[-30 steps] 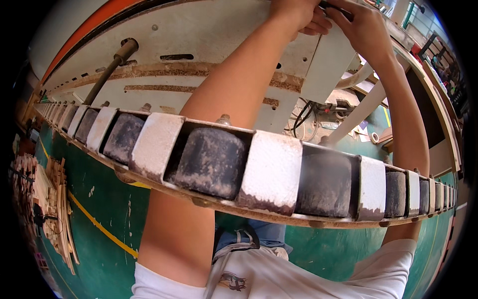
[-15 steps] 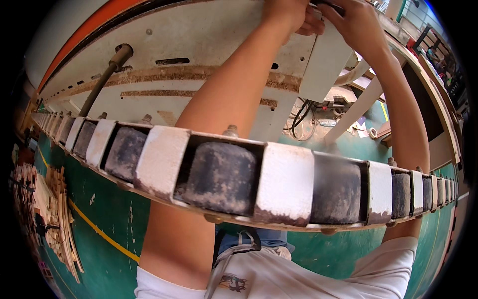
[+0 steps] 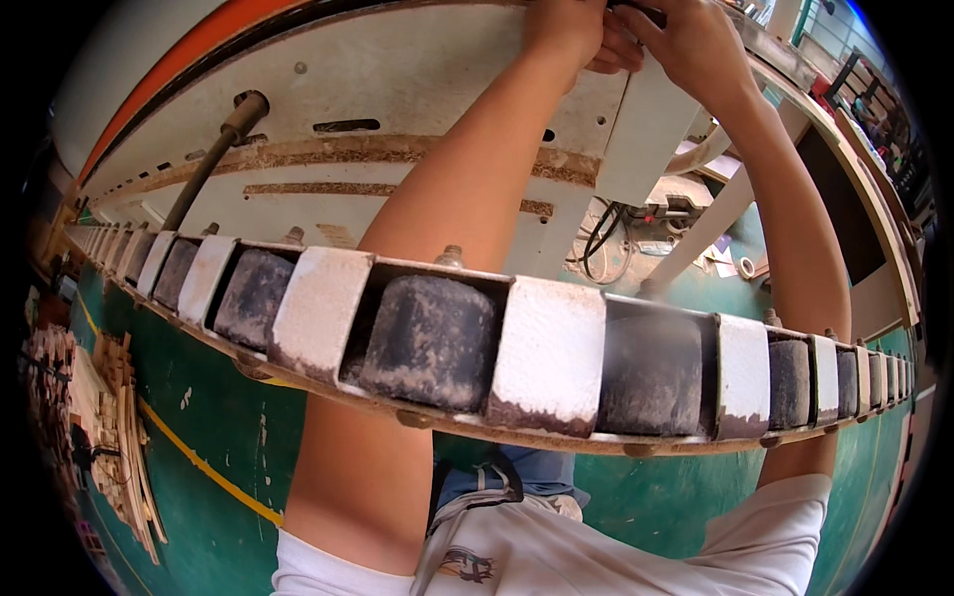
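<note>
- The left hand (image 3: 571, 35) and the right hand (image 3: 696, 45) are up at the very top of the view, close together and touching.
- Both hands are on a small dark thing (image 3: 636, 12) at the top edge of the big machine. Most of it is cut off, so what it is cannot be told.
- The fingers of both hands are curled and pressed around that dark thing. How hard they pinch it cannot be seen.
- Both bare arms reach up over a long row of blocks (image 3: 437, 338). The blocks go dark, white, dark, white, all dusty, and they bend right across the middle.
- Behind the row is the cream machine panel (image 3: 417, 89), with slots, brown dust stripes and an orange band (image 3: 189, 70) along its top.
- A dark rod (image 3: 214, 159) leans on the panel at the left.
- Black cables (image 3: 601, 243) hang under a pale box (image 3: 646, 129) below the hands.
- No labels or signs can be made out.
- The floor (image 3: 219, 437) is green with a yellow line (image 3: 199, 467).
- A pile of thin wood strips (image 3: 114, 437) lies on the floor at the left.
- At the bottom are a white shirt (image 3: 596, 556) and blue trousers (image 3: 537, 472).
</note>
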{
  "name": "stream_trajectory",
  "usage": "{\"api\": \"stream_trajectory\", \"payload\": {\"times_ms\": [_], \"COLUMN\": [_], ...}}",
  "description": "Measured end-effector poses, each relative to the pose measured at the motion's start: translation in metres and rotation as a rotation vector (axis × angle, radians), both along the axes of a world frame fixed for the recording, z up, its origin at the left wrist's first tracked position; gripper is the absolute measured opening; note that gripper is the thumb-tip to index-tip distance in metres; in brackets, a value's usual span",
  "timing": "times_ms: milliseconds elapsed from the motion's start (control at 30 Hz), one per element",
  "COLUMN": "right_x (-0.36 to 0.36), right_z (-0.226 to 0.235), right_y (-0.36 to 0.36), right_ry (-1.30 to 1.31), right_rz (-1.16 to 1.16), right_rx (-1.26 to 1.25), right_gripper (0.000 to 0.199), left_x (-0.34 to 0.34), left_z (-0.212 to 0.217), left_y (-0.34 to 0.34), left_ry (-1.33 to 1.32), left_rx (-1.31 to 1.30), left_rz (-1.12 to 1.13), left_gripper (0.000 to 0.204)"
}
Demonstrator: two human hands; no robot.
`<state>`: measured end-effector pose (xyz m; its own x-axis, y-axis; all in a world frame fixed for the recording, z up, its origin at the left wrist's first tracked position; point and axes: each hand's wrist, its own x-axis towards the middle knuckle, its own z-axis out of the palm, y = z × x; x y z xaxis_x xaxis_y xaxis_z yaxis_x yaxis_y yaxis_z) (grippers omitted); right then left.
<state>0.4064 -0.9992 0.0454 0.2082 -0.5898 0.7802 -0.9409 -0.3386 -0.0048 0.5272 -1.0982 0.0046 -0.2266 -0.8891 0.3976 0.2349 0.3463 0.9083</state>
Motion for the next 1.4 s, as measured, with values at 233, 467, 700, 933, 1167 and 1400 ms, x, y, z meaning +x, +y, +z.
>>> {"api": "stream_trajectory", "payload": {"times_ms": [233,467,700,933,1167,1400], "right_x": [-0.006,-0.010,0.000,0.013,0.006,-0.023], "right_z": [0.000,-0.010,-0.012,-0.011,-0.011,-0.019], "right_y": [0.011,0.008,0.024,0.022,0.026,0.028], "right_ry": [0.081,-0.134,-0.076,0.042,0.044,-0.040], "right_rz": [-0.036,0.035,0.017,-0.042,-0.070,-0.116], "right_rx": [-0.038,0.009,-0.075,-0.081,-0.070,0.029], "right_gripper": [0.025,0.023,0.023,0.025,0.026,0.027], "left_x": [0.002,-0.006,-0.003,-0.002,-0.005,0.000], "left_z": [-0.005,-0.006,-0.002,-0.008,-0.007,-0.014], "left_y": [-0.005,-0.018,0.002,-0.001,-0.002,-0.004], "left_ry": [-0.203,-0.261,-0.008,-0.053,-0.043,-0.106], "left_rx": [-0.221,-0.270,-0.092,-0.162,-0.166,-0.151], "left_rz": [0.181,0.241,-0.118,-0.048,-0.039,-0.024], "left_gripper": [0.057,0.062,0.052,0.051,0.050,0.049]}}
